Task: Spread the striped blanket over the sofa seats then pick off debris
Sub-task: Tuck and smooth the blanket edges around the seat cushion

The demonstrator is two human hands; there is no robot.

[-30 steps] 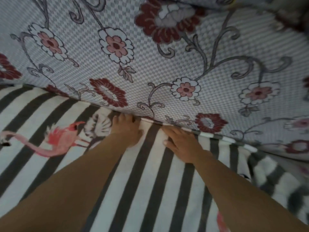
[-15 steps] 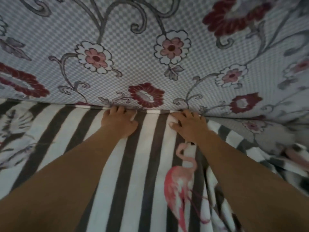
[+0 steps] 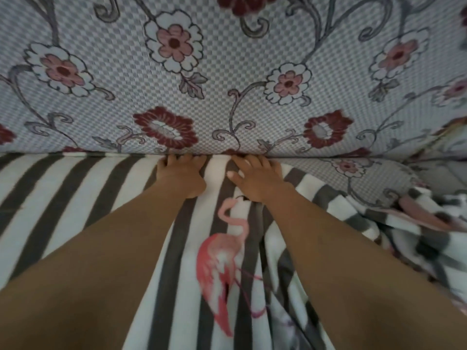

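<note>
Sofa backrest (image 3: 227, 72) fills top, floral cover. Striped blanket (image 3: 83, 195) lies over seat, flat on left, rumpled heap far right (image 3: 417, 223). We reckon soft fleece, light, drapes and bunches easy, so take it by edges. Left hand (image 3: 180, 176) and right hand (image 3: 255, 179) flat, fingers straight, pressing its back edge into crease, gripping nothing.

left hand (image 3: 180, 174) fingertips hidden in crease, blanket (image 3: 75, 198) btm cut off
</note>
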